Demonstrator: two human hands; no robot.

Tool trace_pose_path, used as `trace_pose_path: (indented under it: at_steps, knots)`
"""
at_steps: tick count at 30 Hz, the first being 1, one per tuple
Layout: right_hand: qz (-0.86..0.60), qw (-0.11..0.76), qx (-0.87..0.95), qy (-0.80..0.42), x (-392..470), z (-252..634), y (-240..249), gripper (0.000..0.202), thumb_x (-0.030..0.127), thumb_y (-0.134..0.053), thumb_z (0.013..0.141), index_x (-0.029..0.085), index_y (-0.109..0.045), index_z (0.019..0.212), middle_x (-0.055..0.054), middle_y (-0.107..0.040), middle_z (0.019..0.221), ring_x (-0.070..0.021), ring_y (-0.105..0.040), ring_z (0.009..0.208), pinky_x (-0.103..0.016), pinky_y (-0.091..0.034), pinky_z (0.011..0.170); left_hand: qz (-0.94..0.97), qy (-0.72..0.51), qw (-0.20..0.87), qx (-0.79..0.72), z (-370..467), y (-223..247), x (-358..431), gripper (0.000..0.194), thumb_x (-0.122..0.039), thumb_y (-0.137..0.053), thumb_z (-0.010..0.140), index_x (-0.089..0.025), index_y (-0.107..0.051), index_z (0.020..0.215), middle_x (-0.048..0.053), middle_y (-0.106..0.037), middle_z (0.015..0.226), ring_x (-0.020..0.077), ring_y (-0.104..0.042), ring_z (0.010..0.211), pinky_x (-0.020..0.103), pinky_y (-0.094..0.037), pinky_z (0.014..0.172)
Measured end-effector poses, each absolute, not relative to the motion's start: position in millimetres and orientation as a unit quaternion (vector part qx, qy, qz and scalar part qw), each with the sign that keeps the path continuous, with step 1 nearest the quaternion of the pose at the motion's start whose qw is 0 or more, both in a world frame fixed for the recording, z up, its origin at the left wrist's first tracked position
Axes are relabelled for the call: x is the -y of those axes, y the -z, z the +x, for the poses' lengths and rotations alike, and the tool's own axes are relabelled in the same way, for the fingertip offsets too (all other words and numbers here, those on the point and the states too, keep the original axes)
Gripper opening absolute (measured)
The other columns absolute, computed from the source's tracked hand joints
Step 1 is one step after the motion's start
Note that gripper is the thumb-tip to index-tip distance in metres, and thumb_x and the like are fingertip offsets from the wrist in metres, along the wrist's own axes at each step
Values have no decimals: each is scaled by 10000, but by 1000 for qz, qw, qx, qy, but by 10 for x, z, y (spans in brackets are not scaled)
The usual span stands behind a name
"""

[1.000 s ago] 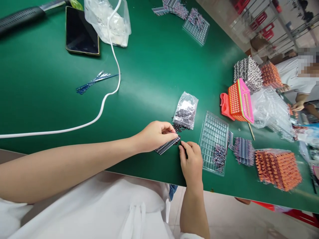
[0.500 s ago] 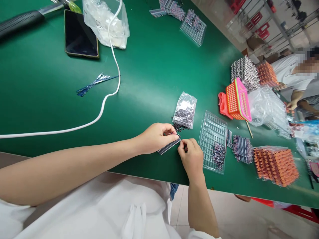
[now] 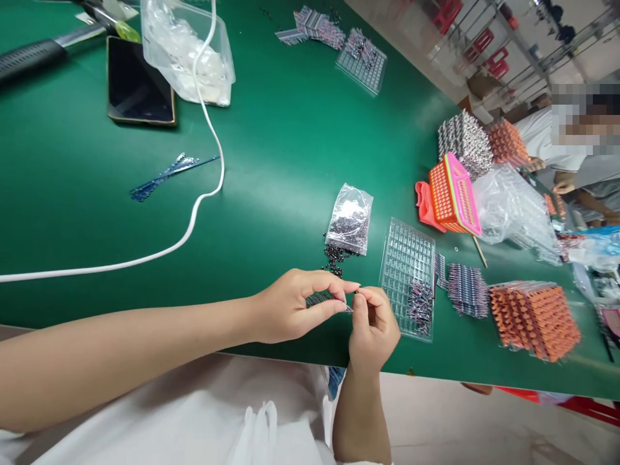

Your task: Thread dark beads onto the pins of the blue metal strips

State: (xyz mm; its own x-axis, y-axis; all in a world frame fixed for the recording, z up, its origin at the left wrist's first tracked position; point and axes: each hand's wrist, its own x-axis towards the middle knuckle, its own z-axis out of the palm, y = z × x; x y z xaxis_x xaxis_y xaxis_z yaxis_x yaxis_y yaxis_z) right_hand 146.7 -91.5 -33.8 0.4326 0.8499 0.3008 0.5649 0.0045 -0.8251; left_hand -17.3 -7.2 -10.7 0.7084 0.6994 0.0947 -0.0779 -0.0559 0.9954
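Note:
My left hand [image 3: 295, 307] and my right hand [image 3: 372, 332] meet fingertip to fingertip near the table's front edge. A small thin pointed piece [image 3: 349, 309] shows at the tips of both thumbs; my right thumb and finger pinch it. The left fingers are curled in a pinch, and what lies between their tips is too small to make out. Partly behind the left fingers lies a dark ridged strip [image 3: 317, 298]. Just beyond the hands, tiny dark beads [image 3: 335, 255] spill beside a clear plastic bag [image 3: 349, 219] of more beads.
Right of my hands lies a clear compartment tray [image 3: 402, 258] holding thin pieces [image 3: 420, 305]. Farther right are stacked strips [image 3: 465, 290], orange stacks [image 3: 533, 320] and an orange-pink basket [image 3: 453, 194]. A white cable [image 3: 194, 219], phone [image 3: 140, 84] and plastic tub [image 3: 225, 64] occupy the left. A co-worker sits far right.
My left hand has moved down in the view, off the strip and bead pile, leaving more beads visible. Both hands have come together, fingertips meeting. The whole view has shifted slightly.

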Motion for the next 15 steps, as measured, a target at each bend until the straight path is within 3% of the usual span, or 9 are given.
trace_pose_path:
  at_steps: [7, 15]
  knots:
    - [-673, 478, 563, -34, 933, 1457, 379, 100, 180, -595, 926, 233, -668, 972, -25, -669, 853, -160, -653, 776, -306, -527, 682, 641, -302, 664, -237, -159, 112, 117, 73, -216, -591, 933, -200, -658, 911, 91, -763, 1181, 233, -667, 1211, 333, -537, 1013]
    - [-675, 477, 563, -11, 953, 1453, 391, 117, 159, -618, 917, 236, -669, 989, -27, -672, 857, -154, -664, 777, -296, -546, 674, 634, -299, 674, -234, -160, 119, 125, 65, -207, -597, 930, -189, -659, 923, 102, -751, 1212, 229, -679, 1192, 338, -544, 1014]
